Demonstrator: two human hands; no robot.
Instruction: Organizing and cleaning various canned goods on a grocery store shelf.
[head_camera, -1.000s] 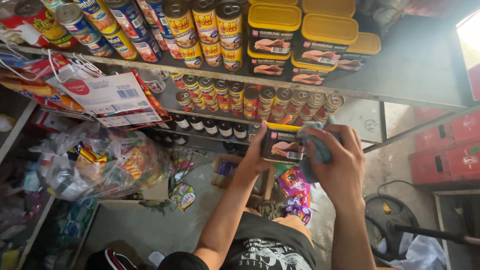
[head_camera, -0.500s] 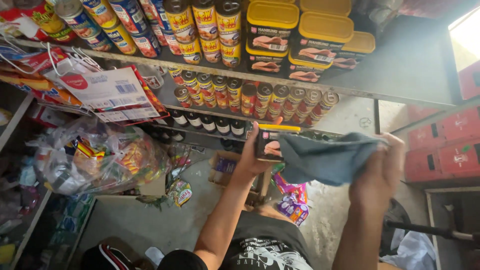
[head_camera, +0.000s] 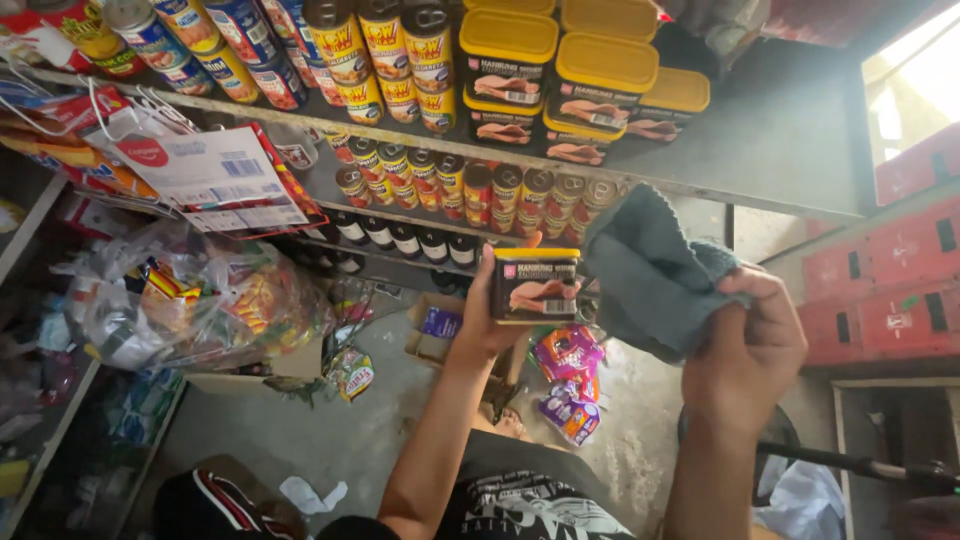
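The grey metal shelf (head_camera: 780, 150) fills most of what I see, tilted across the top, and its upper board carries stacked rectangular meat tins with yellow lids (head_camera: 560, 75) beside rows of tall round cans (head_camera: 385, 60). On the board below stands a line of small round cans (head_camera: 470, 185), with dark bottles (head_camera: 400, 238) lower again. To my left a clear plastic bag of packets (head_camera: 190, 300) bulges off a side shelf, and red crates (head_camera: 890, 270) are stacked to my right. Over the concrete floor (head_camera: 290, 420) I hold up a grey-blue cloth (head_camera: 650, 270) in my right hand (head_camera: 750, 350), fingers bunched tight on its lower corner, the rest of it spread up toward the shelf. My left hand (head_camera: 490, 315) is clamped on a rectangular meat tin with a yellow lid (head_camera: 535, 285), thumb at its top, label facing me. Tin and cloth sit just beside each other in front of the lower board.
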